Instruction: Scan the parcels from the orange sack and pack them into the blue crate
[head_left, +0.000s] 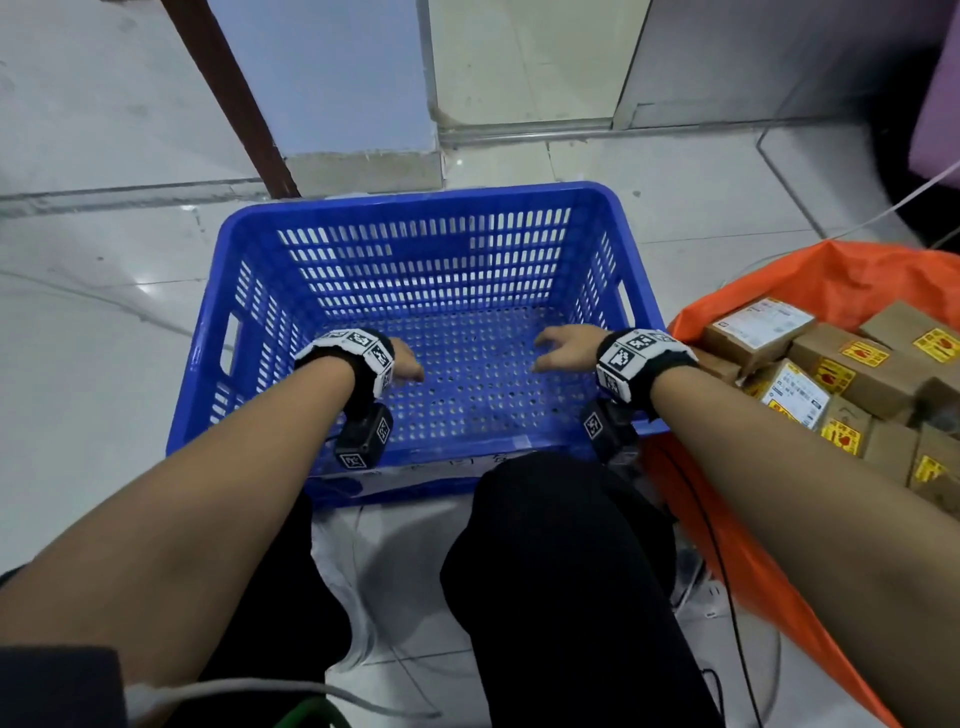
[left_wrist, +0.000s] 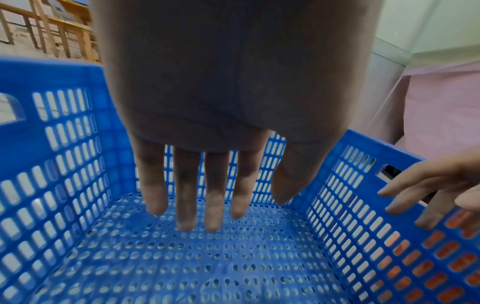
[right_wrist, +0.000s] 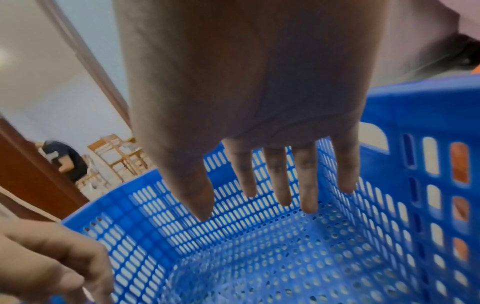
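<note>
The blue crate (head_left: 415, 200) stands on the floor in front of me, with nothing inside it. Both hands hover over its perforated bottom (left_wrist: 207, 257). My left hand (head_left: 408, 364) holds nothing, and its fingers (left_wrist: 187, 195) point straight down. My right hand (head_left: 563, 345) holds nothing too, fingers (right_wrist: 307, 181) spread and straight. To the right lies the orange sack (head_left: 831, 275), open, holding several brown cardboard parcels (head_left: 852, 371) with yellow and white labels. No scanner is in view.
My dark-trousered knee (head_left: 561, 545) sits against the crate's near wall. Thin cables (head_left: 727, 571) run over the tiled floor by the sack. A brown door frame (head_left: 228, 93) and a grey wall stand behind the crate. Another person (right_wrist: 67, 158) crouches by wooden chairs in the right wrist view.
</note>
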